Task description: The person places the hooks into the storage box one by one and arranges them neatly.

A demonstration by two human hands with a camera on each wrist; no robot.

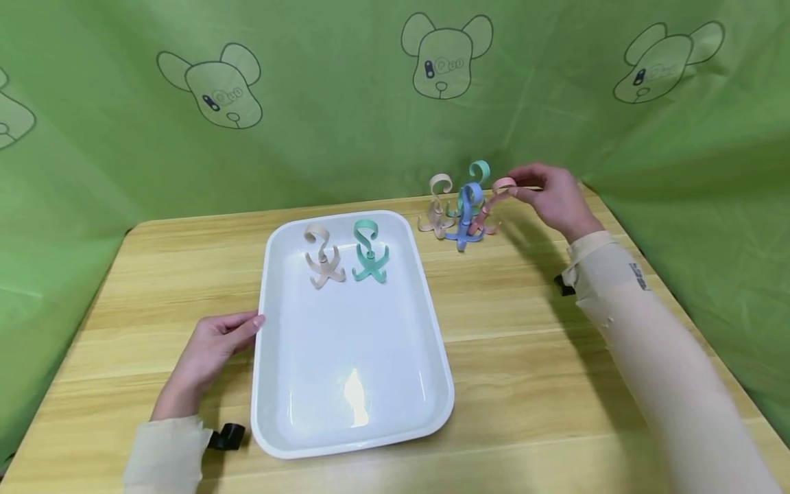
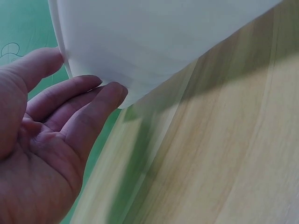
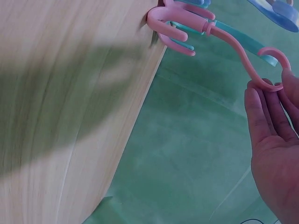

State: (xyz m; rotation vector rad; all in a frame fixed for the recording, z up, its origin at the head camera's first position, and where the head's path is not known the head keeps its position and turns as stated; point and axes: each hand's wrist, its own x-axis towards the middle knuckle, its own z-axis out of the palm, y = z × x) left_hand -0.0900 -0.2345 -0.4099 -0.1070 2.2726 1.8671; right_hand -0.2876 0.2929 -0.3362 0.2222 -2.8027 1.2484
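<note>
My right hand [image 1: 554, 199] pinches the curled top of a pink multi-prong hanger hook [image 3: 238, 44] between thumb and fingers, at the back right of the table. Its prongs stay down among a blue hook [image 1: 464, 219], a beige hook [image 1: 438, 206] and a green hook [image 1: 480, 171]. At the left, my left hand [image 1: 216, 343] holds the long side of a white tray [image 1: 352, 336], thumb at the rim and fingers under its outer wall, as the left wrist view shows. Inside the tray's far end stand another beige hook [image 1: 324, 257] and another green hook [image 1: 369, 254].
The wooden table [image 1: 512, 384] ends at a green curtain [image 1: 345, 137] printed with bear heads, which runs along the back and both sides. Bare wood lies between the tray and my right forearm.
</note>
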